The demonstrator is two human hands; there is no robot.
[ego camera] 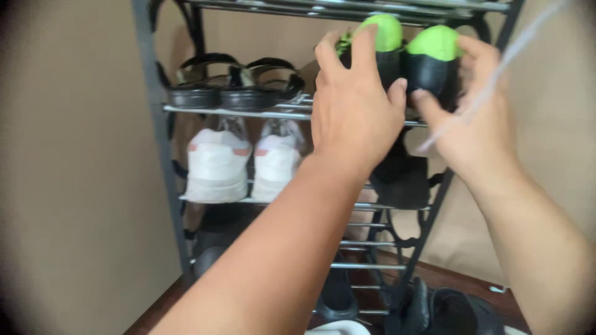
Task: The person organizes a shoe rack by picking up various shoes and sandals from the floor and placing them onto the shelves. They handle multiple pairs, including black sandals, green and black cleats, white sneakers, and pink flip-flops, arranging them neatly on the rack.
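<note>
My left hand [355, 105] wraps around the heel of a black shoe with a bright green top [386, 37]. My right hand [475, 118] grips the matching black and green shoe [434, 53] beside it. Both shoes sit at the right end of an upper tier of a dark metal shoe rack [248, 113]. Their lower parts are hidden behind my hands.
A pair of black sandals [233, 84] shares that tier on the left. White sneakers [242, 164] stand one tier down, with a dark shoe [400, 180] to their right. More dark shoes [447, 310] lie on the wooden floor. A beige wall stands behind.
</note>
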